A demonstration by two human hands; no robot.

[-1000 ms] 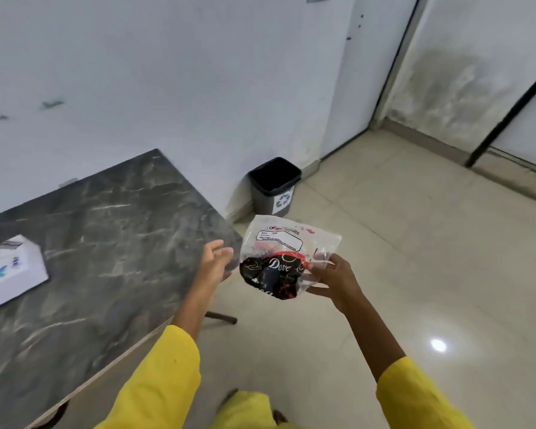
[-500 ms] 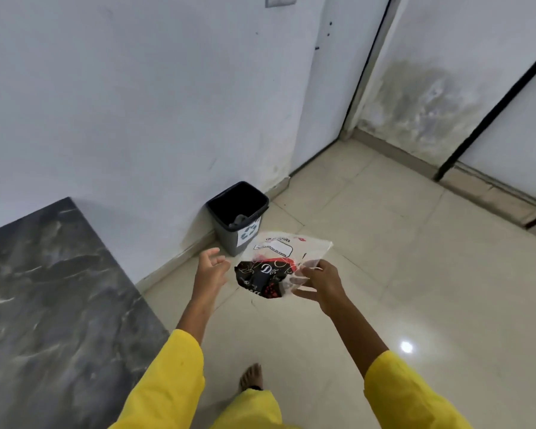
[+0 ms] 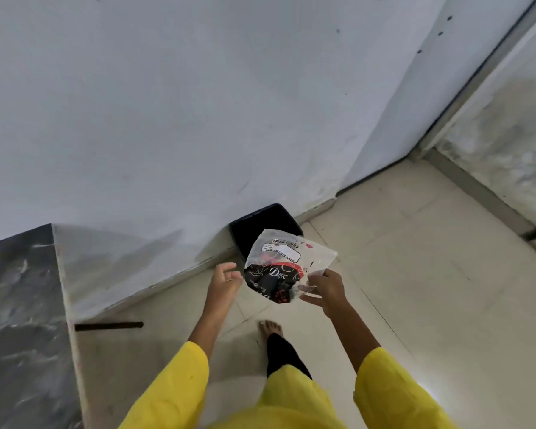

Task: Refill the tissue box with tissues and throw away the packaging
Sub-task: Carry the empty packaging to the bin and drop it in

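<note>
Head view: empty tissue packaging (image 3: 283, 267), clear plastic with a black and red print, pinched at its right edge by the right hand (image 3: 327, 287), held up in front of the black bin (image 3: 265, 226) by the wall. Left hand (image 3: 225, 281) just beside the packaging, fingers loosely spread, holding nothing.

The packaging (image 3: 287, 267) is clear plastic with a white label panel above and a black band below, printed with white script and red dots. The bin (image 3: 254, 226) is black. Both sleeves (image 3: 174, 394) are bright yellow — the trouser leg (image 3: 280, 351) is black. The table top (image 3: 19, 320) is dark grey marble with white veins. The floor (image 3: 430, 289) is cream tile — the wall (image 3: 198, 103) is white.
</note>
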